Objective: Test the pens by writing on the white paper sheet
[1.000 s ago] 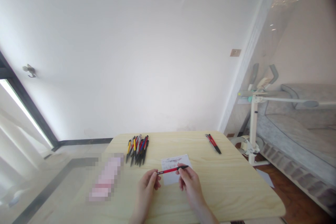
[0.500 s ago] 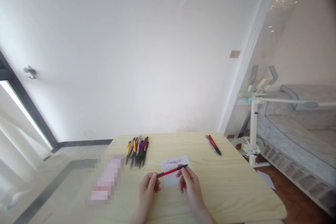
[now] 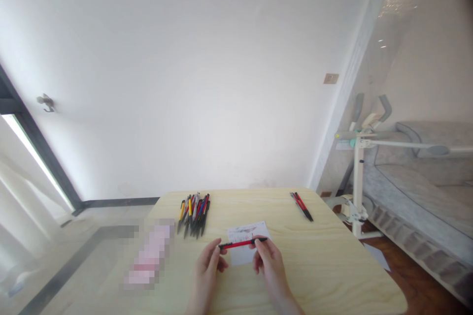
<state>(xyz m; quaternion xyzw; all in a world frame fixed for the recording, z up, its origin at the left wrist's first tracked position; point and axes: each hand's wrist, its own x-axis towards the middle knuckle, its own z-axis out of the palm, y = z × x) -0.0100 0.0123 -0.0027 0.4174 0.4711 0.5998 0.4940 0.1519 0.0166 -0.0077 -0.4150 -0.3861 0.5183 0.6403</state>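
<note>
A red and black pen (image 3: 241, 243) is held level between both my hands, above a small white paper card (image 3: 246, 252) on the wooden table (image 3: 332, 266). My left hand (image 3: 207, 270) pinches the pen's left end with its fingertips. My right hand (image 3: 266, 262) pinches the pen near its right, black end. A pile of several pens (image 3: 194, 209), yellow, red, blue and black, lies farther back on the left. Two red and black pens (image 3: 302, 206) lie side by side at the back right.
A blurred pink patch (image 3: 150, 253) lies on the table's left part. Right of the table stands a white metal stand (image 3: 357, 182) in front of a grey sofa (image 3: 424, 177). A white wall rises behind the table.
The pen has turned from a slant to nearly level, its right end lowered. Both hands have stayed above the card, shifting only slightly.
</note>
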